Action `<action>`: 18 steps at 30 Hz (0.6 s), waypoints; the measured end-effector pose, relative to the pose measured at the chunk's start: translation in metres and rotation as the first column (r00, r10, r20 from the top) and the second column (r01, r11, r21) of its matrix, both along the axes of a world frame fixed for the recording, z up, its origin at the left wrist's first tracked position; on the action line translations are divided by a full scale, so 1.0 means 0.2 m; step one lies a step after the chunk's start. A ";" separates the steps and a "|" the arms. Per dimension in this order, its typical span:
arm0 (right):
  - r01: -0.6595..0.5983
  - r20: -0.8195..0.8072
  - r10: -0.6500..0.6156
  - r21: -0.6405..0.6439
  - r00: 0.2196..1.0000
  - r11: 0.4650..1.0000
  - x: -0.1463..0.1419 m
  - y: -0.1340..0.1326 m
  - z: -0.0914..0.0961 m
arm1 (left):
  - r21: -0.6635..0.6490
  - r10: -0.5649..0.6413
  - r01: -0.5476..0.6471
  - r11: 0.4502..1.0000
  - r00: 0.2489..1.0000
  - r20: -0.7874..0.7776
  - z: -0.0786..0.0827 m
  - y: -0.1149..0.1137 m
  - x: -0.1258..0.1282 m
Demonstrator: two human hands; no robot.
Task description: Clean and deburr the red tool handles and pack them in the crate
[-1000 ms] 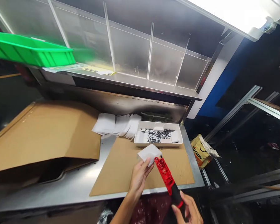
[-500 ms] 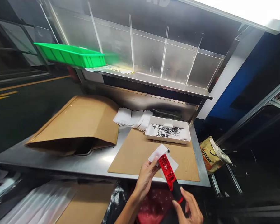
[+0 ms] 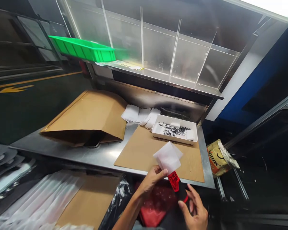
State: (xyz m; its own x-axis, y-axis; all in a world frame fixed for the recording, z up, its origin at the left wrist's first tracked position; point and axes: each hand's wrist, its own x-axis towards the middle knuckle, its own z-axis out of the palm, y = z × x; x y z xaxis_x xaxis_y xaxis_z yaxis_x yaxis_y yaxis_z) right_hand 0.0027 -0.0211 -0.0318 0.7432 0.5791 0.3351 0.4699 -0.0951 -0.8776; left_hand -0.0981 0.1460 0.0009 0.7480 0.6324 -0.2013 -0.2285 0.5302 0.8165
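Note:
A red and black plastic part (image 3: 174,182), hollow and ribbed on its red side, slants between my hands in front of the bench edge. My left hand (image 3: 155,179) pinches a thin white sheet (image 3: 168,156) against the part's far end, and the sheet now covers that end. At the near end, my right hand (image 3: 195,207) grips the black section between thumb and fingers. Beyond my hands lies a flat cardboard sheet (image 3: 136,153). On its far side stands a white tray (image 3: 156,129) with small black bits and white pieces in it.
Stacks of white sheets (image 3: 131,112) lie at the back beside a large open cardboard box (image 3: 96,111). A green bin (image 3: 103,54) rests on the shelf above. Right of the bench stands a printed yellow bag (image 3: 216,158); at lower left are wrapped sheets (image 3: 38,198).
My left hand has brought the white sheet from behind the red part over its far end, hiding much of the ribbed side. The whole view has shifted slightly.

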 end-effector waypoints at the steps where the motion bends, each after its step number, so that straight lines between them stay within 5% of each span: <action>1: -0.005 -0.069 0.004 -0.005 0.998 1.000 0.00 0.00 0.00 | 0.006 -0.037 0.037 0.999 0.999 -0.005 -0.01 -0.01 0.01; 9: -0.018 -0.241 0.008 -0.039 0.970 0.999 0.01 0.00 0.07 | -0.085 -0.226 0.229 0.970 0.973 0.041 -0.02 -0.17 -0.06; 13: -0.030 -0.103 0.020 -0.096 0.994 0.995 0.00 -0.01 0.07 | -0.312 0.018 0.017 0.950 0.994 0.107 -0.07 -0.17 -0.10; 18: -0.082 0.238 0.122 -0.171 0.964 0.982 -0.02 0.03 0.09 | -0.617 0.242 -0.127 0.777 0.964 0.107 -0.14 -0.21 -0.05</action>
State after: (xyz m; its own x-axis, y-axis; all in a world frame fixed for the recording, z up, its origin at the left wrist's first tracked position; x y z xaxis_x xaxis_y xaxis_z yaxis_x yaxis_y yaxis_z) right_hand -0.0007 -0.0153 -0.0147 0.5832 0.7078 0.3985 0.6839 -0.1632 -0.7111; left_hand -0.1078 0.1032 -0.0268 0.6878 0.5554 -0.4675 -0.4774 0.8312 0.2851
